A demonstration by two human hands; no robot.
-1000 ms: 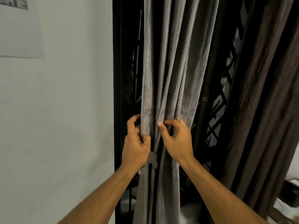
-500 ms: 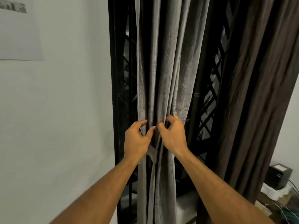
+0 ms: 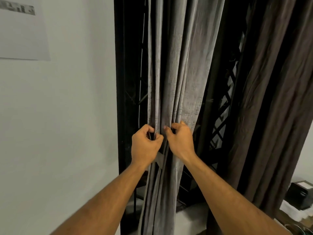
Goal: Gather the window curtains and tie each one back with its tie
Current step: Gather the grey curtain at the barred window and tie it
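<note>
A grey curtain (image 3: 179, 65) hangs gathered in narrow folds in front of a black window grille. My left hand (image 3: 145, 146) pinches its left folds at waist height. Right beside it, my right hand (image 3: 181, 141) grips the right folds, with the fingers curled into the cloth. A short grey strip, seemingly the tie (image 3: 160, 160), shows just below my left hand against the curtain; its ends are hidden. A dark brown curtain (image 3: 274, 99) hangs loose to the right.
A white wall (image 3: 67, 133) with a paper sheet (image 3: 22, 31) lies left of the black window frame (image 3: 120, 99). A white sill (image 3: 189, 219) runs below. A small black box (image 3: 301, 195) sits on clutter at the lower right.
Both hands have drawn closer together on the grey curtain and their fingers have closed tighter into the folds. The view has shifted slightly left.
</note>
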